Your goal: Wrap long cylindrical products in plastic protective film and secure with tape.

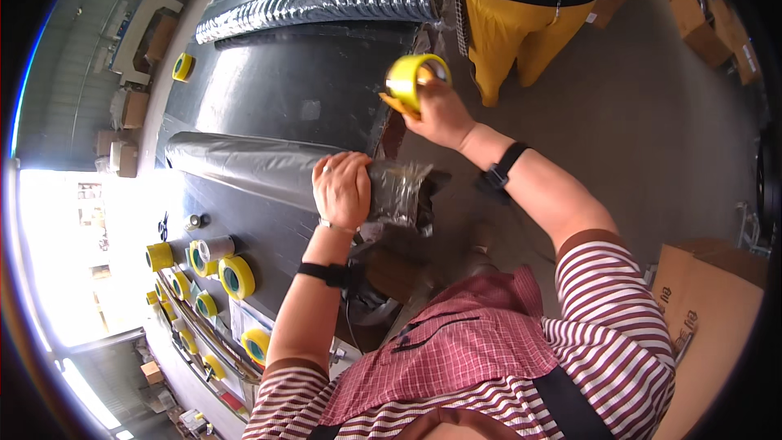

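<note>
A long roll wrapped in dark plastic film [244, 156] lies across the black table, its near end bunched up with shiny clear tape. My left hand [342, 190] rests on top of the roll close to that end, fingers bent over it. Raised above the table's right edge, my right hand [444, 114] grips a roll of yellow tape [405, 81]. An orange-yellow piece sticks out below the tape roll by my fingers; its exact kind is hard to make out.
Another film-wrapped roll [326, 8] lies at the table's far side, near a person in yellow trousers [509, 28]. Several tape rolls [236, 277] stand at the left, with scissors [164, 224] nearby. A yellow tape roll [182, 67] sits farther back. A large cardboard box [709, 334] stands at right.
</note>
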Motion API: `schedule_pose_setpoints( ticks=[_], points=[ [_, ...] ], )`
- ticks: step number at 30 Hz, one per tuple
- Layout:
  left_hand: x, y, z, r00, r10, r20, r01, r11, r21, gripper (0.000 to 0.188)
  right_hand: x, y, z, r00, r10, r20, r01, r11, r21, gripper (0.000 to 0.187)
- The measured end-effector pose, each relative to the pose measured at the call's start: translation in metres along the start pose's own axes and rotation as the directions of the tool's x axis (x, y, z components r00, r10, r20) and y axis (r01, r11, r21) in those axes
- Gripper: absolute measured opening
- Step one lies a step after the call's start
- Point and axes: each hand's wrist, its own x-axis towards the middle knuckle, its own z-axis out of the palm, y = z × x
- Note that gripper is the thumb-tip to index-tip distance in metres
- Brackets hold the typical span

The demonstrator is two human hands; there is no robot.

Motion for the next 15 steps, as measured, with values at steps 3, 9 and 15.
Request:
schedule_pose_setpoints(
  ticks=[3,9,15],
  points=[
    [-0.011,0.004,-0.007,1.000,-0.017,-0.012,0.017,1.000,-0.006,0.024,-0.022,0.012,-0.025,0.932,0.314,0.182,-0.321,0.947,0.010,0.040],
    [0.010,0.069,-0.006,0.857,0.271,0.438,-0.288,0.957,-0.029,0.048,-0.020,-0.014,-0.064,0.696,0.668,0.264,-0.532,0.233,0.814,0.041],
    [0.038,0.070,-0.018,0.909,0.225,0.351,-0.004,0.846,-0.533,0.073,0.004,-0.043,-0.153,0.511,0.602,0.613,-0.357,-0.500,0.789,0.033]
  ],
)
